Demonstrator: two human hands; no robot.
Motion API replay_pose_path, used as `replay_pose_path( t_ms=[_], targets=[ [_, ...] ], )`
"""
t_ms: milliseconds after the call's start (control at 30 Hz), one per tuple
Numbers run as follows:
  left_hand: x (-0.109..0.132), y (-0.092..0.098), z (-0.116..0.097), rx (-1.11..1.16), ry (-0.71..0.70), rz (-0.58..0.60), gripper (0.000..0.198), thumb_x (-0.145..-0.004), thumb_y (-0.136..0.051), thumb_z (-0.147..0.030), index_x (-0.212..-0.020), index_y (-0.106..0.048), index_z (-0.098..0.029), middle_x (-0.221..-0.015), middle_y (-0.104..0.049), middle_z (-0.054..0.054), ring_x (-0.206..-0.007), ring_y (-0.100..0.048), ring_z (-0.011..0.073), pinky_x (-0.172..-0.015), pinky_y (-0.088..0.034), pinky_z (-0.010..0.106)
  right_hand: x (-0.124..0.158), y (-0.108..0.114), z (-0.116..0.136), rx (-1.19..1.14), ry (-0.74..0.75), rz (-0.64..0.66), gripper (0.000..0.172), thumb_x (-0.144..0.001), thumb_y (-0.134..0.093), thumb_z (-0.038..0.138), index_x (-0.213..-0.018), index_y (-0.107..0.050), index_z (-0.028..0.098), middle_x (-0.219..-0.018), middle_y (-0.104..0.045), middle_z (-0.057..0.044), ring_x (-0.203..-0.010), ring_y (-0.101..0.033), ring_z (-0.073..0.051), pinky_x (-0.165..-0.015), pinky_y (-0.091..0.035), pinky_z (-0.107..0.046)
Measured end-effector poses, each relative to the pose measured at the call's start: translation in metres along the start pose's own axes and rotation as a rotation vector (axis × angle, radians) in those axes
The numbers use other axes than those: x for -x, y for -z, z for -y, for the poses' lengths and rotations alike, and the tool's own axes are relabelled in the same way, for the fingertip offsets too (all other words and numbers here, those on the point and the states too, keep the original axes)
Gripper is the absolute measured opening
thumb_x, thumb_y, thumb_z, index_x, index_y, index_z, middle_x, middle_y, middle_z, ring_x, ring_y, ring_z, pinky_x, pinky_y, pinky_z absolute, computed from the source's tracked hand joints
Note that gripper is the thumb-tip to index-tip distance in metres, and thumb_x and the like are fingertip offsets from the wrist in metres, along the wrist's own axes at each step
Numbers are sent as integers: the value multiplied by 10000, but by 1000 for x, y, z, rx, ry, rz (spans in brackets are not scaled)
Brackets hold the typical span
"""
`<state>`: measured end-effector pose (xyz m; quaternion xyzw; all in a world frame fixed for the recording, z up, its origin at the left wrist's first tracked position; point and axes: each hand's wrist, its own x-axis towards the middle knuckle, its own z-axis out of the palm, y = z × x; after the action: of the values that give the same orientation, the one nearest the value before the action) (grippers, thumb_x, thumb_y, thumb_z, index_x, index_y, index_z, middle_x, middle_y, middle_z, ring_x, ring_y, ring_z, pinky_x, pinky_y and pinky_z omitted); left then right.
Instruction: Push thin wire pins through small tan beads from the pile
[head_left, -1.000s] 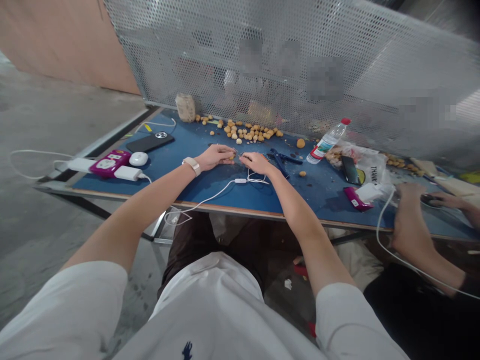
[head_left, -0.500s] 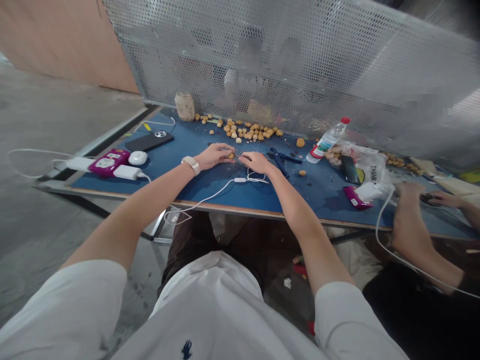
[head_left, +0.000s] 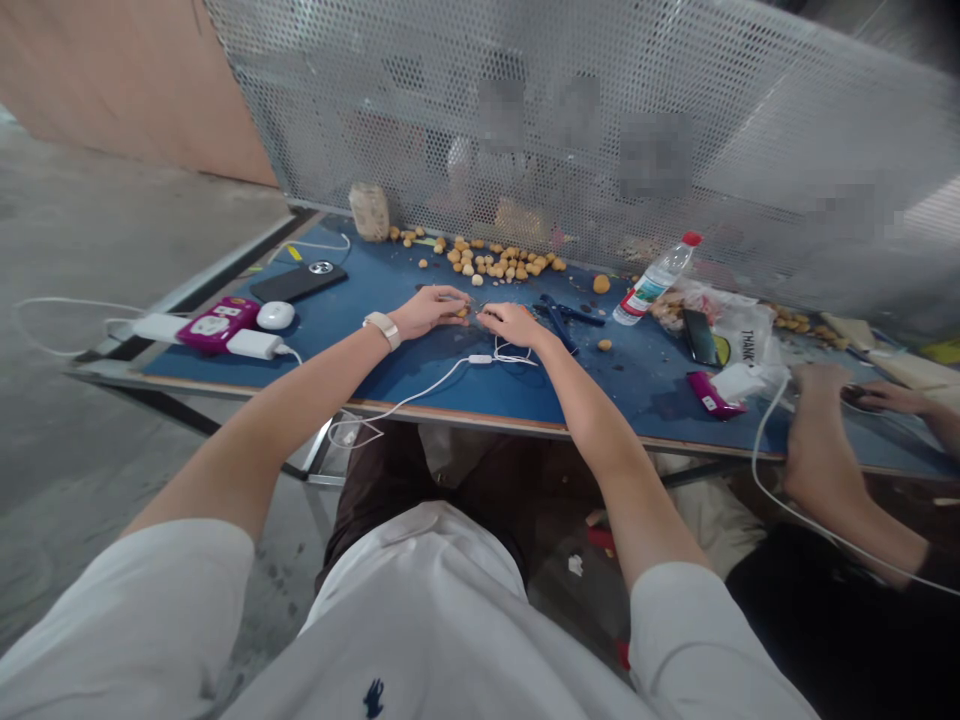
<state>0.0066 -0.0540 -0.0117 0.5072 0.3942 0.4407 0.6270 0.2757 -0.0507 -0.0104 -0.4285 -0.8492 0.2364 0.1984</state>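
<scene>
Over the blue tabletop my left hand (head_left: 429, 313), with a pale band on its wrist, pinches a small tan nut-like piece (head_left: 462, 312) between thumb and fingers. Close beside it, my right hand (head_left: 511, 324) is closed, its fingertips pointing at the piece. A thin dark tip seems to show at those fingers, but it is too small to name. Blue-handled pliers (head_left: 559, 322) lie just right of my right hand. A white cable with a small inline control (head_left: 480, 359) runs below both hands. Many similar tan pieces (head_left: 506, 263) are heaped behind them.
A perforated metal screen (head_left: 420, 110) stands along the table's back edge. At left are a jar (head_left: 370, 212), a phone (head_left: 300, 281), a white case (head_left: 276, 316) and a purple-white power block (head_left: 219, 325). A water bottle (head_left: 656, 280) leans at right, near a co-worker's hands (head_left: 821, 380).
Both hands stay in almost the same place, with only slight finger movement around the tan piece. Objects on the table have not moved.
</scene>
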Motion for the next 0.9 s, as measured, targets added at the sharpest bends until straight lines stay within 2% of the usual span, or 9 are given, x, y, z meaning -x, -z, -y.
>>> replay_pose_path(
  t_ms=[267,533,700,900],
  targets=[
    [0,1,0,-45,7,4,121,-1106,-986,-46,-1084,-917,-142,-970,-909,84,-863,-892,190,-1249,-736,476,2,1,4,8,18,1,501,-1127,-609,732,-943,-657,269,-863,-734,-70,-890,-663,-287,-847,-429,-398],
    [-1,1,0,-16,13,11,137,-1128,-960,-36,-1076,-899,-147,-1030,-931,77,-919,-906,182,-1275,-753,472,1,0,2,0,14,8,493,-1157,-619,709,-948,-672,266,-880,-753,-79,-909,-679,-292,-867,-449,-398],
    [-3,3,2,-3,3,18,136,-1098,-1005,-42,-1080,-905,-132,-1042,-929,90,-948,-912,191,-1262,-764,475,1,0,2,9,6,5,466,-1183,-631,653,-940,-688,259,-867,-766,-69,-937,-696,-291,-876,-456,-388],
    [-4,2,3,27,0,23,158,-1154,-881,14,-1080,-897,-125,-1032,-939,88,-931,-915,174,-1218,-789,438,0,0,4,22,0,0,441,-1183,-655,610,-937,-704,248,-889,-777,-72,-938,-705,-288,-882,-458,-390]
  ],
)
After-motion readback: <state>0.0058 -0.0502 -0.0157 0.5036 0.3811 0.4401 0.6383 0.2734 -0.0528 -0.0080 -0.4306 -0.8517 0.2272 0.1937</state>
